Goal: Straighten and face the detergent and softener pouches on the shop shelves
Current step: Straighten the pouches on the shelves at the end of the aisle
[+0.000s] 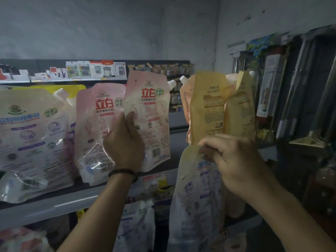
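My left hand (125, 142) grips a pale pink detergent pouch (152, 113) with red characters by its left edge, holding it upright above the shelf. A second pink pouch (94, 128) stands just left of it, and a large white and purple pouch (31, 135) leans at the far left. My right hand (227, 157) holds the top of a white and purple pouch (196, 197) that hangs down, and its fingers also pinch the bottom of two yellow pouches (214, 106) held upright, backs towards me. An orange pouch (185, 99) shows behind them.
The grey shelf edge (91, 199) carries a price label (154, 180). More pouches (134, 226) stand on the shelf below. Small boxed goods (96, 69) line the top shelf. Mops and poles (300, 91) lean at the right against the wall.
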Motion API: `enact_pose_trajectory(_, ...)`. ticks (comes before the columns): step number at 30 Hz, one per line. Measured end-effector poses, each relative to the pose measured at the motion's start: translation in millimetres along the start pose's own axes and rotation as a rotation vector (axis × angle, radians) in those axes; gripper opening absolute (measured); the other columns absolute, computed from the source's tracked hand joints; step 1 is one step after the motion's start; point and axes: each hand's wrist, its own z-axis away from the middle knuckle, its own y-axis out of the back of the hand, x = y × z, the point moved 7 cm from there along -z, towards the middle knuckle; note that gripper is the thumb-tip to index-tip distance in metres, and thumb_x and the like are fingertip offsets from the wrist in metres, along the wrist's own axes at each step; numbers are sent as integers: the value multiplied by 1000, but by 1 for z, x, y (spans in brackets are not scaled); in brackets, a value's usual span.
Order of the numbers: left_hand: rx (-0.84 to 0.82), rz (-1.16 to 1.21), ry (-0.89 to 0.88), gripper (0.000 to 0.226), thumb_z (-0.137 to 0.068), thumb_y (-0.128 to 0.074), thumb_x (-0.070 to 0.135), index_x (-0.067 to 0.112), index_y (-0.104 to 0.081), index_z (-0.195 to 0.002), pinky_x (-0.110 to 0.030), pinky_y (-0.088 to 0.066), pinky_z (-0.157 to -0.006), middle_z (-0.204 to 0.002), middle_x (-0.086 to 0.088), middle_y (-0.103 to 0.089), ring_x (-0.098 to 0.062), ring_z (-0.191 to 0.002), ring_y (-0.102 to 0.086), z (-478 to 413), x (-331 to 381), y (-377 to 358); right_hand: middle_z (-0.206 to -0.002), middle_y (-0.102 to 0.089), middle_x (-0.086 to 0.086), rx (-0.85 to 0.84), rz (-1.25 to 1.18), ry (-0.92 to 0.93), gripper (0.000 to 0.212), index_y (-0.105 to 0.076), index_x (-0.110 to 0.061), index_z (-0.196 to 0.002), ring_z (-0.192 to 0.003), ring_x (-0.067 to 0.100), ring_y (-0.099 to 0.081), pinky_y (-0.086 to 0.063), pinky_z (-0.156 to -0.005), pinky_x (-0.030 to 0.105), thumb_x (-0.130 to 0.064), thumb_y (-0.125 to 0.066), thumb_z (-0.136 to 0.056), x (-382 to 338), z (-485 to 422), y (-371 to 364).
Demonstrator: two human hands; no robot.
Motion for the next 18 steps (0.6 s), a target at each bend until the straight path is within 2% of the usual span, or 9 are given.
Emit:
enact_pose_trajectory(2, -16, 0, -71, 45, -114, -38, 40, 14, -64, -88, -18, -25, -50, -69, 10, -57, -14, -52, -49, 2, 8, -9, -79, -64, -10, -23, -7, -15, 24, -73, -24, -90, -75, 7, -61, -53, -64, 36, 0, -75, -93, 4, 5, -5)
enact_pose_trajectory(5, -47, -22, -133, 47, -115, -36, 39, 13, -66, -89, -14, -21, -51, -67, 12, -58, -9, -51, -46, 6, 14, -24, -78, -61, -14, -63, -3, -28, 31, -73, -25, -90, -74, 1, -57, -47, -63, 18, 6, -72, -91, 10, 12, -13)
enact_pose_trajectory(6, -44, -16, -137, 47, -114, -36, 38, 13, -66, -89, -13, -20, -51, -64, 10, -56, -9, -50, -44, 6, 15, -28, -79, -61, -14, -75, -6, -29, 30, -73, -25, -90, -75, 1, -57, -46, -63, 17, 5, -72, -92, 12, 14, -17)
enact_pose_trajectory(10, -28, -20, -155, 39, -113, -44, 30, 11, -66, -87, -12, -17, -51, -63, 12, -46, -10, -49, -38, 8, 17, -41, -81, -64, -15, -86, -20, -42, 30, -72, -27, -92, -76, 2, -61, -54, -63, 30, 3, -74, -91, 20, 22, -27)
enact_pose_trajectory(15, -94, -44, -121, 39, -115, -46, 35, 15, -67, -90, -23, -29, -48, -62, 4, -56, -17, -49, -50, 12, 2, -57, -86, -64, -17, -110, -53, -47, 30, -67, -32, -97, -82, 4, -64, -56, -69, 37, -2, -72, -94, 30, 26, -43)
enact_pose_trajectory(18, -139, -45, -94, 40, -115, -45, 37, 14, -66, -90, -24, -33, -48, -63, 4, -57, -14, -49, -50, 12, -1, -58, -85, -60, -21, -118, -58, -38, 31, -66, -34, -99, -82, 2, -62, -56, -70, 37, -3, -71, -95, 30, 26, -51)
